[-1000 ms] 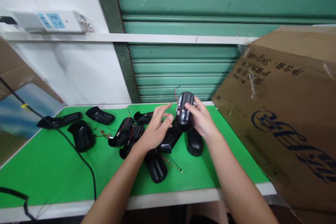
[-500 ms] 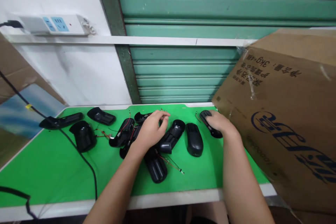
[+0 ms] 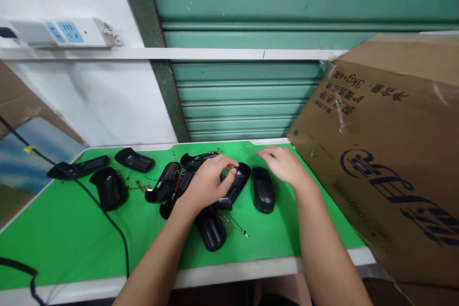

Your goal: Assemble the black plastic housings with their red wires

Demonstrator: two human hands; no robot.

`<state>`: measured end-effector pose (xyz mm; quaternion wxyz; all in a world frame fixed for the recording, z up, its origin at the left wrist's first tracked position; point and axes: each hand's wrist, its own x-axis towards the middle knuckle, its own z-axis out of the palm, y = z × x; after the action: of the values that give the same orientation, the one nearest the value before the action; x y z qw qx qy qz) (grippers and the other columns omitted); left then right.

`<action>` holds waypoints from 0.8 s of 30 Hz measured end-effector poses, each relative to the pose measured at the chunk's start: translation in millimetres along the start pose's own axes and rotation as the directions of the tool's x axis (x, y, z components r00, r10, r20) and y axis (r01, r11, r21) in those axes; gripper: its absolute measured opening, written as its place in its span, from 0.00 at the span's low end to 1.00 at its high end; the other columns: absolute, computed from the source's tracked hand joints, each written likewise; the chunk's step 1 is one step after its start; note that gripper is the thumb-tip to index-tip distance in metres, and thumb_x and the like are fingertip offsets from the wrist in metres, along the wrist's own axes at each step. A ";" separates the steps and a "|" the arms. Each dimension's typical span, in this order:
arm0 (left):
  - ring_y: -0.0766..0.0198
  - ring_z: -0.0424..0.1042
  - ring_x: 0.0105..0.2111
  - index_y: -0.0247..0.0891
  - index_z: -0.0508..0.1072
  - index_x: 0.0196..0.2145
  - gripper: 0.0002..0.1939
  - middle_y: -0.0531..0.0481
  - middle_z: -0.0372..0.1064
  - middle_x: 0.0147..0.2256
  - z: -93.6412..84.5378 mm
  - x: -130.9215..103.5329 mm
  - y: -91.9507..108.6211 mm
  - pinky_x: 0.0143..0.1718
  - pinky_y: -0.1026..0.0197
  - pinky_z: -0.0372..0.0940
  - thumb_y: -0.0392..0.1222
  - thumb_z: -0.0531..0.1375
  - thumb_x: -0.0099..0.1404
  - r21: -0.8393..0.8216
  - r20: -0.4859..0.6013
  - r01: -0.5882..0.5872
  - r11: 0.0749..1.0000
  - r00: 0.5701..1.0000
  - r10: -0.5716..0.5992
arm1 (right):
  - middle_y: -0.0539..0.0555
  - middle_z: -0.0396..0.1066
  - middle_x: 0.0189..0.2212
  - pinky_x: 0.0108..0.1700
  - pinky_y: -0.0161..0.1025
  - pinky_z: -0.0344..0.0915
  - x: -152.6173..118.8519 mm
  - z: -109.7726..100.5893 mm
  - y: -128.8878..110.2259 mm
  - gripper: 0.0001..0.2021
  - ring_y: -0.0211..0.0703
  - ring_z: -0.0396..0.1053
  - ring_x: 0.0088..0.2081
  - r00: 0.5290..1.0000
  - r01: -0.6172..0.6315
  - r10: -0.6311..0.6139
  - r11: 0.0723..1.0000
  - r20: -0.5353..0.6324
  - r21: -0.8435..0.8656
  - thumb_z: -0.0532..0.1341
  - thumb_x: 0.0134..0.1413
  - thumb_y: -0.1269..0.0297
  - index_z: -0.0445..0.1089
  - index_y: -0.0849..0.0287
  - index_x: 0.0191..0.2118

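Observation:
My left hand (image 3: 211,181) is over the pile, its curved fingers and thumb apart with nothing visible between them. Under and around it lie several black plastic shells, among them a ribbed one (image 3: 211,232) in front and an open one (image 3: 165,182) to the left. A closed, rounded black case (image 3: 263,190) rests on the mat between my hands. My right hand (image 3: 281,162) is behind and right of that case, fingers drawn together and pointing left. Whatever it holds, if anything, is hidden.
More black shells (image 3: 134,159) lie on the left of the green mat (image 3: 79,229). Thin wires (image 3: 233,224) trail from the pile. A black cable (image 3: 116,224) crosses the left side. A large cardboard box (image 3: 394,153) leans in at the right, with a green shutter (image 3: 287,5) behind.
My right hand has lifted and shifted left; the black piece it was on at the right is out of sight. My left hand stays over the pile. The view has shifted slightly.

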<state>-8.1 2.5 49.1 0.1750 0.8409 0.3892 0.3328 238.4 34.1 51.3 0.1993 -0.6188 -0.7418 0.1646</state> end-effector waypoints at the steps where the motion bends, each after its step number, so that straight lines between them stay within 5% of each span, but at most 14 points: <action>1: 0.56 0.75 0.46 0.38 0.75 0.46 0.10 0.44 0.77 0.43 0.6 -0.5 3.2 0.52 0.52 0.67 0.40 0.55 0.72 -0.002 0.043 -0.033 0.999 0.999 0.033 | 0.57 0.77 0.54 0.60 0.48 0.63 -2.0 0.4 1.7 0.19 0.56 0.72 0.57 0.999 -0.025 0.025 0.999 0.031 -0.021 0.52 0.66 0.60 0.80 0.54 0.47; 3: 0.56 0.75 0.47 0.39 0.75 0.46 0.10 0.46 0.77 0.45 3.0 -1.8 7.4 0.56 0.50 0.65 0.40 0.57 0.71 0.016 0.140 -0.063 0.998 0.988 0.061 | 0.59 0.77 0.54 0.58 0.48 0.65 -8.1 -0.6 3.0 0.19 0.57 0.74 0.55 0.991 -0.059 0.062 0.998 0.117 -0.031 0.58 0.63 0.56 0.77 0.54 0.54; 6: 0.54 0.76 0.48 0.40 0.75 0.47 0.10 0.47 0.78 0.45 9.0 -3.5 6.3 0.62 0.44 0.60 0.41 0.57 0.70 0.090 0.254 -0.052 0.995 0.967 0.027 | 0.63 0.73 0.57 0.56 0.50 0.68 -18.4 -1.6 -6.2 0.35 0.61 0.74 0.54 0.958 -0.083 0.093 0.995 0.270 -0.049 0.68 0.49 0.46 0.71 0.56 0.62; 10: 0.52 0.77 0.48 0.41 0.75 0.46 0.10 0.46 0.78 0.45 14.3 -4.5 -1.9 0.65 0.41 0.57 0.43 0.57 0.70 0.161 0.283 -0.018 0.987 0.959 -0.029 | 0.66 0.72 0.56 0.50 0.53 0.70 -23.8 8.4 -24.7 0.36 0.67 0.75 0.51 0.930 -0.086 0.150 0.977 0.337 -0.197 0.71 0.41 0.45 0.74 0.55 0.57; 13: 0.53 0.77 0.48 0.41 0.75 0.46 0.10 0.46 0.79 0.45 13.7 -4.4 -5.2 0.65 0.41 0.56 0.43 0.58 0.69 0.167 0.264 0.003 0.986 0.963 -0.048 | 0.67 0.73 0.55 0.48 0.51 0.71 -19.3 18.6 -18.8 0.31 0.65 0.75 0.50 0.949 -0.083 0.132 0.981 0.287 -0.174 0.71 0.41 0.53 0.75 0.56 0.54; 17: 0.53 0.77 0.47 0.40 0.75 0.46 0.10 0.46 0.80 0.43 12.4 -4.0 -5.3 0.65 0.41 0.56 0.42 0.58 0.69 0.153 0.254 0.026 0.988 0.965 -0.065 | 0.65 0.75 0.55 0.52 0.50 0.71 -8.5 16.5 7.4 0.26 0.62 0.74 0.54 0.981 -0.105 0.093 0.992 0.170 0.062 0.67 0.48 0.55 0.75 0.56 0.54; 21: 0.54 0.77 0.45 0.39 0.75 0.45 0.10 0.46 0.79 0.41 14.1 -4.2 -6.2 0.63 0.42 0.59 0.40 0.58 0.69 0.129 0.207 0.030 0.991 0.977 -0.056 | 0.59 0.81 0.42 0.40 0.46 0.75 -1.1 3.4 15.9 0.24 0.52 0.79 0.38 0.950 -0.256 0.167 0.902 0.265 0.349 0.55 0.57 0.60 0.73 0.58 0.57; 24: 0.53 0.76 0.47 0.39 0.75 0.45 0.09 0.44 0.78 0.43 14.7 -4.5 -9.2 0.61 0.44 0.61 0.40 0.58 0.69 0.142 0.151 0.007 0.990 0.988 -0.028 | 0.57 0.81 0.44 0.46 0.43 0.74 2.4 3.6 12.2 0.23 0.51 0.79 0.43 0.963 -0.210 0.142 0.928 0.231 0.308 0.53 0.55 0.64 0.76 0.59 0.54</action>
<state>-5.0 4.4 31.5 0.1474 0.8706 0.4046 0.2379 246.7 38.7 42.4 0.2069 -0.6208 -0.6615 0.3665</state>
